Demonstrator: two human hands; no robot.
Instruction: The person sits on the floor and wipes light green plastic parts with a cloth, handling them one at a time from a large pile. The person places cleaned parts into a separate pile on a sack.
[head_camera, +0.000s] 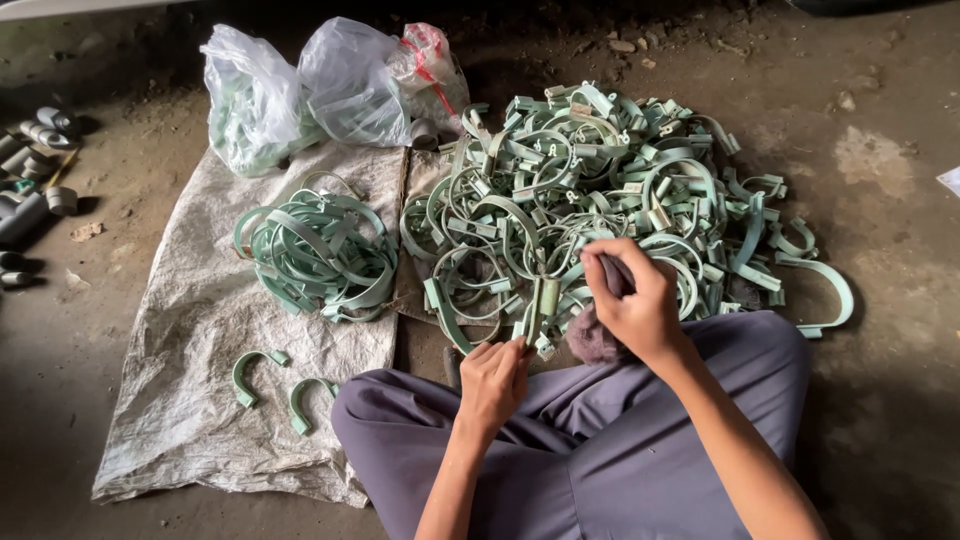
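The left hand (493, 378) holds one green pipe clamp (541, 310) tight. The right hand (636, 300) grips a dark cloth (600, 330) against it. A big clamp pile (600, 190) lies just behind, on the dirt floor (880, 180).

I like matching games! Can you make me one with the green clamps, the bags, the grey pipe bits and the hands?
Things:
1. Big loose clamp heap
2. Neat clamp bundle
3. Plastic bags
4. Grey pipe pieces
5. Right hand

Places or states:
A. At the far left edge of the floor
B. Holding a dark cloth
C. On the pale sack, left of the heap
D. Straight ahead of the knees
E. Behind the bundle, holding green parts

Pairs: 1-D, 2-C, 3-E, 4-A, 5-B
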